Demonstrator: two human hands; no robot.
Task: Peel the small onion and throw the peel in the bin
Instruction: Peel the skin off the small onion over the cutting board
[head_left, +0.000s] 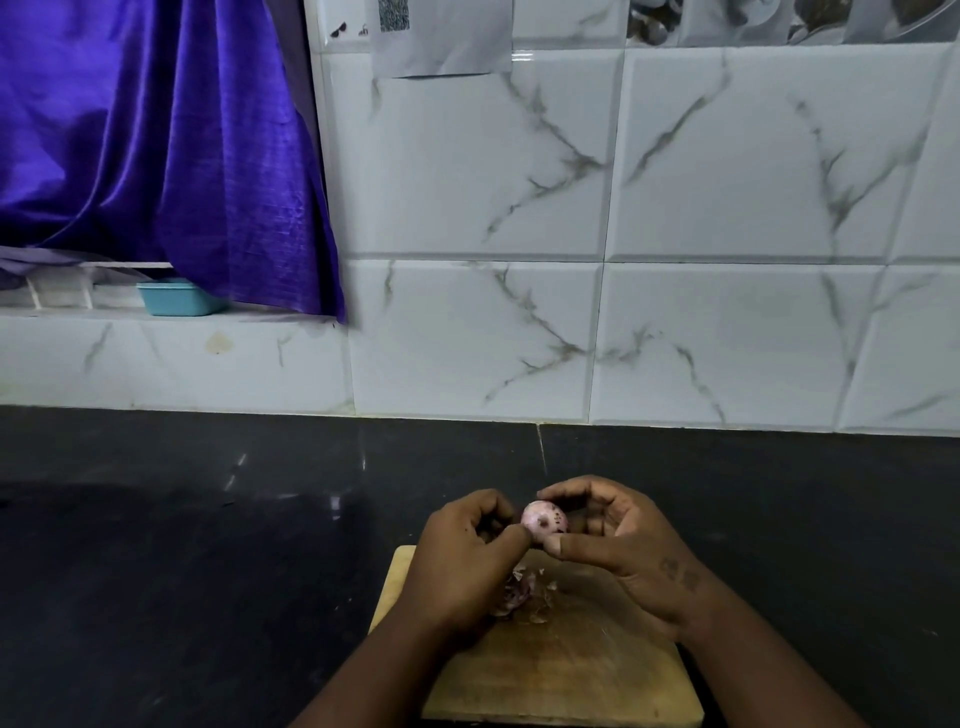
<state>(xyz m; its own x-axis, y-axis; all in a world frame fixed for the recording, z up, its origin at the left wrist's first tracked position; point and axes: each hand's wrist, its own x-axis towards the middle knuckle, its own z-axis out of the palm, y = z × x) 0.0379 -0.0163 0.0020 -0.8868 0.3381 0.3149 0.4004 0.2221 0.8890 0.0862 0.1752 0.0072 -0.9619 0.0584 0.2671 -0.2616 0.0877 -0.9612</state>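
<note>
a wooden cutting board (561, 670) on the black counter (156, 545); teal tub (176, 297) under a purple curtain (156, 130).

Right grip (623, 540) holds the small onion (544, 518); left grip (462, 551) seemingly pinches it.

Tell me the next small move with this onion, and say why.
Probably rub off the dark flecks with the left hand: the small onion, pinched in the right hand, looks mostly bare but speckled, and peel lies on the chopping board.

Both hands (470, 540) (615, 535) pinching small onion (543, 518), peel (522, 597) on wooden board (561, 680), dark counter (182, 545)
</note>
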